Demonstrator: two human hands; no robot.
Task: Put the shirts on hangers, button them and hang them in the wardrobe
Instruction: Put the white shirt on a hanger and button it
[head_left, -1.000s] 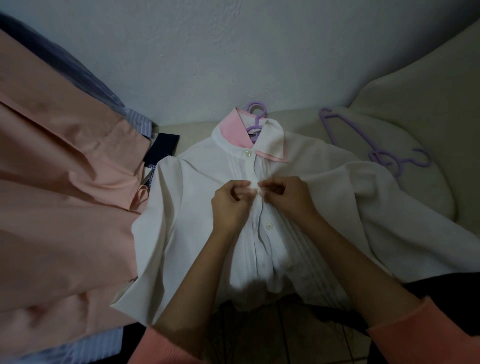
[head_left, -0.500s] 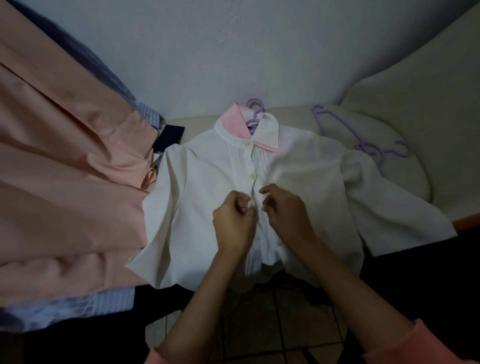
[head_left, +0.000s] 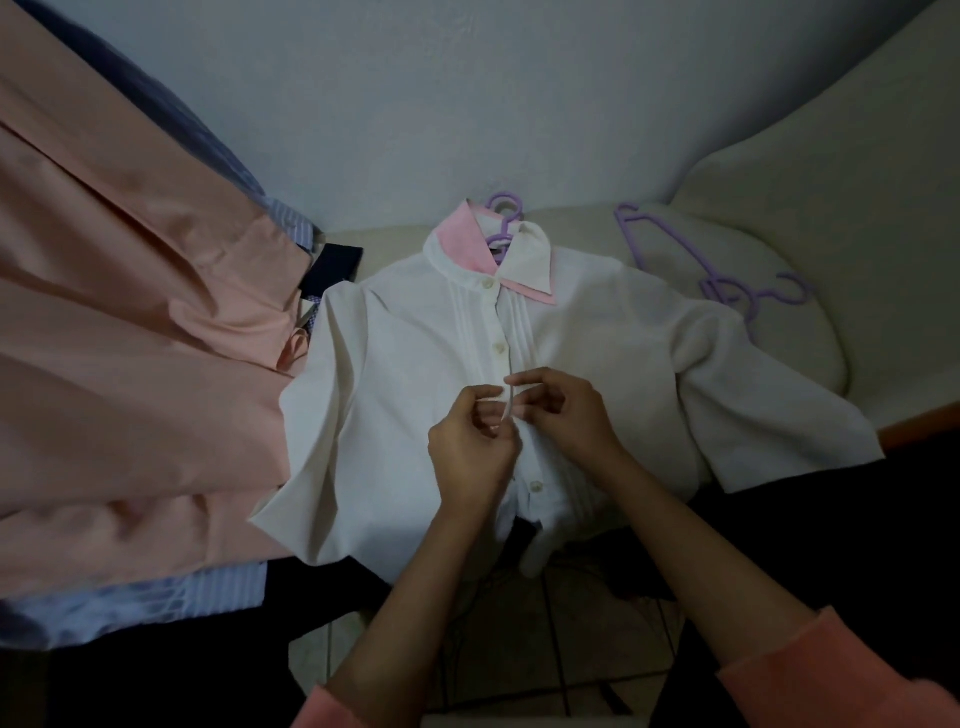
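Observation:
A white shirt (head_left: 405, 374) with a pink-lined collar lies face up on a cream surface, on a purple hanger (head_left: 503, 218) whose hook shows above the collar. Its top two buttons look closed. My left hand (head_left: 470, 447) pinches the left placket edge at mid-chest. My right hand (head_left: 563, 410) pinches the right placket edge beside it, fingertips almost touching. One more button (head_left: 535, 486) shows below my hands.
A peach shirt (head_left: 130, 364) lies spread at the left over a blue striped shirt (head_left: 156, 603). A spare purple hanger (head_left: 727, 280) rests on the cream cushion (head_left: 810, 332) at the right. A dark blue cloth (head_left: 332, 265) sits near the wall. Tiled floor shows below.
My hands have moved down the placket from the second button to the one below it. The view pulled back and the second button now looks closed.

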